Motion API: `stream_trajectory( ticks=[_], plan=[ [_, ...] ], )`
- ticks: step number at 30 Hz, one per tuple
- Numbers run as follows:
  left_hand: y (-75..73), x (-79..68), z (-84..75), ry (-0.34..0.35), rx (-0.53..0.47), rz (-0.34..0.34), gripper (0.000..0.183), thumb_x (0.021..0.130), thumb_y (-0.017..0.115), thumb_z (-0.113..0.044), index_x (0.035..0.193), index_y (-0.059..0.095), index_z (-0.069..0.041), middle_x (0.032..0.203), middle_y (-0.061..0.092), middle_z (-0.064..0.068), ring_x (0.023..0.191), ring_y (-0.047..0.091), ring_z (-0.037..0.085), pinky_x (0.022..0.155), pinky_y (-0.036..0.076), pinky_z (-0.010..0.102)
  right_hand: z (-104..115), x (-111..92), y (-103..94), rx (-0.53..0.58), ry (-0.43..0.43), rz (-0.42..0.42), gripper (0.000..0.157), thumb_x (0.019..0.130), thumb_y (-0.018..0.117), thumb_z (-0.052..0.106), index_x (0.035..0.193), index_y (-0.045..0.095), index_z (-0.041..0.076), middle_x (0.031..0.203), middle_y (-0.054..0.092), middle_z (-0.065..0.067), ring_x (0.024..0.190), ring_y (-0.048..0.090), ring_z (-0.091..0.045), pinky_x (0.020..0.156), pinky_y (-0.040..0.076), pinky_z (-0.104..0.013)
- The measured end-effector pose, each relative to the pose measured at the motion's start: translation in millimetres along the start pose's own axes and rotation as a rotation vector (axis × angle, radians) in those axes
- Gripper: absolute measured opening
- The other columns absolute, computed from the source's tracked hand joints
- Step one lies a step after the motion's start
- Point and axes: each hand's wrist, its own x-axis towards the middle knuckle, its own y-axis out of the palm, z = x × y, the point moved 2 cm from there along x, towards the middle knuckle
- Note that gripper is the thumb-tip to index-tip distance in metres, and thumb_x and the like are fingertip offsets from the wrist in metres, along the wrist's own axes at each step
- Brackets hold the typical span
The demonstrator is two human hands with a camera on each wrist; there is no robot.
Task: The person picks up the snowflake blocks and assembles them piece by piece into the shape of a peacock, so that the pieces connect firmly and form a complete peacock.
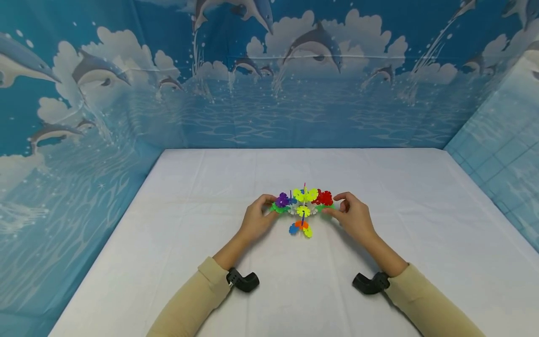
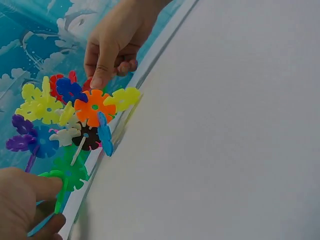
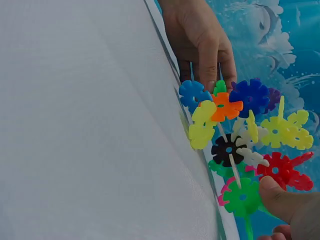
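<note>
A model of interlocking plastic snowflake discs [image 1: 303,211] in many colours is between my two hands, low over the white tabletop. My left hand [image 1: 257,219] pinches a green disc [image 2: 59,182] at the model's left end, thumb against it. At the opposite end my right hand [image 1: 355,217] pinches another green disc [image 3: 242,197], close below a red disc [image 3: 275,170]. Toward me an orange disc [image 2: 94,106] sticks out, with a blue disc [image 2: 104,134] and a yellow disc [image 2: 124,99] joined to it. A black disc [image 3: 229,150] and white pieces sit in the middle.
The white-covered table [image 1: 294,290] spreads around the model. A dolphin-and-sea curtain [image 1: 269,107] hangs behind the table and along its sides. A black wrist camera [image 1: 243,281] is strapped to the left wrist, another camera [image 1: 370,283] to the right.
</note>
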Motion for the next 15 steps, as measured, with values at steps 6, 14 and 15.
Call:
stream_trajectory(
  ticks=[6, 14, 15],
  plan=[
    [0.4, 0.3, 1.6, 0.013, -0.018, -0.049, 0.031, 0.086, 0.063, 0.002, 0.116, 0.062, -0.004, 0.109, 0.067, 0.008, 0.100, 0.062, 0.023, 0.081, 0.049, 0.034, -5.9, 0.8, 1.4, 0.153, 0.051, 0.068, 0.044, 0.086, 0.077, 0.017, 0.118, 0.056, -0.006, 0.096, 0.062, -0.015, 0.086, 0.063, -0.028, 0.069, 0.049, -0.015],
    [-3.2, 2.5, 4.6, -0.007, -0.137, -0.214, 0.020, 0.089, 0.059, 0.010, 0.108, 0.063, 0.004, 0.101, 0.069, 0.014, 0.094, 0.065, 0.026, 0.083, 0.053, 0.031, -8.5, 0.5, 6.5, 0.315, 0.087, 0.227, 0.051, 0.092, 0.069, 0.014, 0.135, 0.048, -0.006, 0.125, 0.057, -0.024, 0.114, 0.059, -0.038, 0.086, 0.051, -0.023],
    [-3.9, 3.4, 5.3, -0.007, -0.150, -0.238, 0.019, 0.089, 0.060, 0.010, 0.107, 0.064, 0.005, 0.100, 0.069, 0.015, 0.093, 0.066, 0.027, 0.083, 0.053, 0.031, -8.4, 0.5, 7.0, 0.331, 0.090, 0.238, 0.051, 0.092, 0.068, 0.014, 0.135, 0.048, -0.006, 0.126, 0.057, -0.025, 0.116, 0.058, -0.038, 0.087, 0.051, -0.025]
  ],
)
